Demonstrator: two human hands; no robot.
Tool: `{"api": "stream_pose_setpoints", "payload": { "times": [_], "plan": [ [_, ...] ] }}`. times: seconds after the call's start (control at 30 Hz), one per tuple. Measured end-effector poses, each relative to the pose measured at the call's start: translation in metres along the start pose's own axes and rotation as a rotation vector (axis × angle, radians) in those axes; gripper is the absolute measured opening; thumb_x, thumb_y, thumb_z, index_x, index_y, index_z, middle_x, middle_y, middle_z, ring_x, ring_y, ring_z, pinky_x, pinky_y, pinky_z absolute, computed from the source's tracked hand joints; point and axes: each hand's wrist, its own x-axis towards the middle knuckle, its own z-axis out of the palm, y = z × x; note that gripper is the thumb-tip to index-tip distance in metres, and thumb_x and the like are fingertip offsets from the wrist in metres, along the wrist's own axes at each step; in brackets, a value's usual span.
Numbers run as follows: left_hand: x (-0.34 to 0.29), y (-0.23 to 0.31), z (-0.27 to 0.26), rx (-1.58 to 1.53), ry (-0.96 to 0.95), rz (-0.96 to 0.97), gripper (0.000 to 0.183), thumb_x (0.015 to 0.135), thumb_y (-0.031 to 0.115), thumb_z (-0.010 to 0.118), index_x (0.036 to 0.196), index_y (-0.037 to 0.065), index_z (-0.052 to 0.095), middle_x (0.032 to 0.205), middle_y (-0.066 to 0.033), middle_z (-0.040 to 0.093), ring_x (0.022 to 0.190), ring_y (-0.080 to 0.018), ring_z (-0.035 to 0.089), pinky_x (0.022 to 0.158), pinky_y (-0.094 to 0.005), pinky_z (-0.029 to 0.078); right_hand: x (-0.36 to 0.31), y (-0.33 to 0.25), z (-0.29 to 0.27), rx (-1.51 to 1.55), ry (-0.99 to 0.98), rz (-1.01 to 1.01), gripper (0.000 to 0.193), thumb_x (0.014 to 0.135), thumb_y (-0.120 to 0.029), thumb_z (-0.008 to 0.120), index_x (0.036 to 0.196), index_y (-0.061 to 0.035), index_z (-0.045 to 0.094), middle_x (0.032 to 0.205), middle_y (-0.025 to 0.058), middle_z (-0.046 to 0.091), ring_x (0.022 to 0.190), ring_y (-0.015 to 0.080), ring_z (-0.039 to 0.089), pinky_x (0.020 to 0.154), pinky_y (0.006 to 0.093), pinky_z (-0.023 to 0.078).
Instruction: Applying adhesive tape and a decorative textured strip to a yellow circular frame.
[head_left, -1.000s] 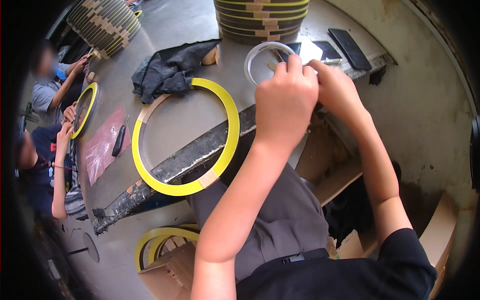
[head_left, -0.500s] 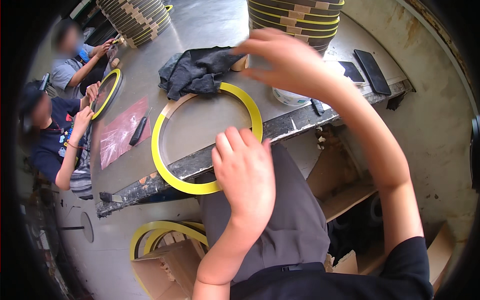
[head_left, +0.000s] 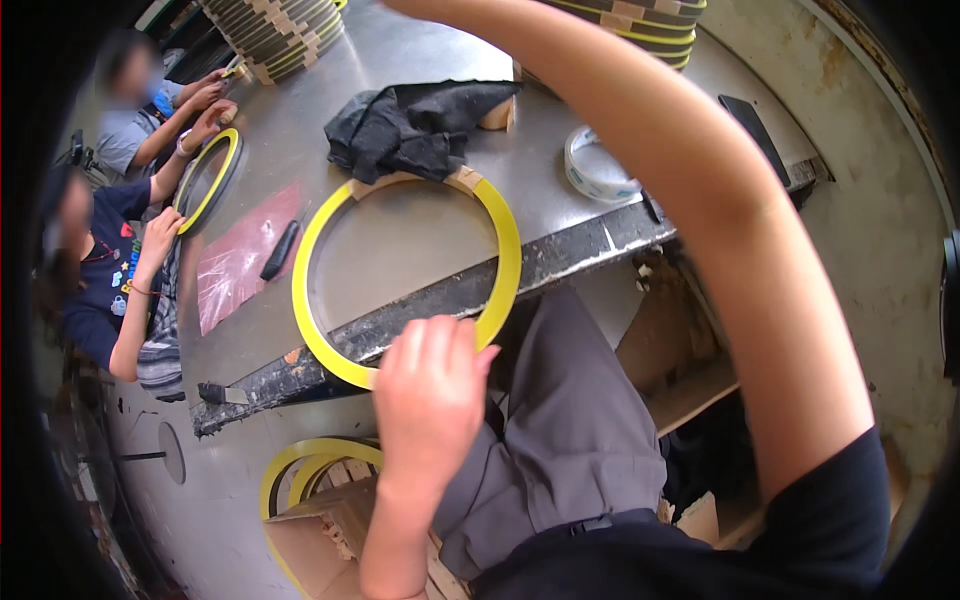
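My left hand (head_left: 430,395) is closed on the near rim of a flat yellow ring (head_left: 508,240), which juts over the table's front edge. Brown tape patches (head_left: 466,180) show on the ring's far side, close to a crumpled black cloth (head_left: 420,120). My right forearm (head_left: 640,100) stretches across the table to the upper edge of the picture, and the hand itself is out of sight. Left of the ring, a black-handled tool (head_left: 281,250) rests on a pinkish plastic sheet (head_left: 235,265).
Stacks of taped rings (head_left: 285,35) stand at the back. A roll of clear tape (head_left: 595,170) and a dark phone (head_left: 752,135) lie to the right. At left, two people work, one holding a yellow ring (head_left: 225,175). More rings (head_left: 290,465) and cardboard (head_left: 330,520) are below.
My right hand has gone from beside the cloth to beyond the upper edge. My left hand has moved left on the ring. A second brown tape patch now shows by the cloth.
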Motion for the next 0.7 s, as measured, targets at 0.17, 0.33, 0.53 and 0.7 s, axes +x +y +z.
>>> {"api": "stream_pose_setpoints", "payload": {
  "times": [0.17,0.33,0.53,0.7],
  "plan": [
    [-0.038,-0.03,-0.027,0.074,-0.029,-0.091,0.03,0.077,0.008,0.075,0.104,-0.002,0.065,0.097,-0.0133,0.061,0.091,-0.0328,0.059,0.08,-0.0424,0.047,-0.11,-0.087,-0.001,-0.293,-0.775,-0.354,0.066,0.08,-0.064,0.07,0.122,-0.0137,0.069,0.112,0.0131,0.072,0.101,0.0302,0.069,0.088,0.042,0.054],
    [-0.045,-0.031,-0.026,0.068,0.013,-0.162,0.036,0.076,0.004,0.076,0.111,-0.001,0.066,0.101,-0.0125,0.06,0.095,-0.0312,0.057,0.087,-0.0413,0.046,-0.086,-0.073,0.005,-0.208,-0.374,0.063,0.022,0.083,-0.013,0.058,0.093,-0.0037,0.075,0.094,0.0217,0.072,0.086,0.0335,0.072,0.074,0.0472,0.055],
    [-0.043,-0.028,-0.03,0.049,0.024,-0.16,0.033,0.075,0.002,0.076,0.107,0.0,0.067,0.102,-0.012,0.061,0.096,-0.0301,0.057,0.089,-0.0403,0.044,0.021,0.006,-0.059,-0.643,-0.532,-0.419,0.023,0.082,-0.028,0.07,0.088,-0.007,0.076,0.096,0.0178,0.074,0.088,0.0326,0.072,0.07,0.0431,0.058],
    [-0.051,-0.035,-0.041,0.075,-0.017,-0.224,0.03,0.076,0.008,0.077,0.103,0.002,0.068,0.099,-0.0089,0.061,0.095,-0.029,0.058,0.089,-0.0414,0.044,-0.189,-0.119,-0.091,0.339,-0.793,-0.584,0.036,0.082,-0.033,0.077,0.108,-0.0081,0.072,0.108,0.0076,0.068,0.103,0.0287,0.065,0.087,0.0377,0.053]
  ]
}}
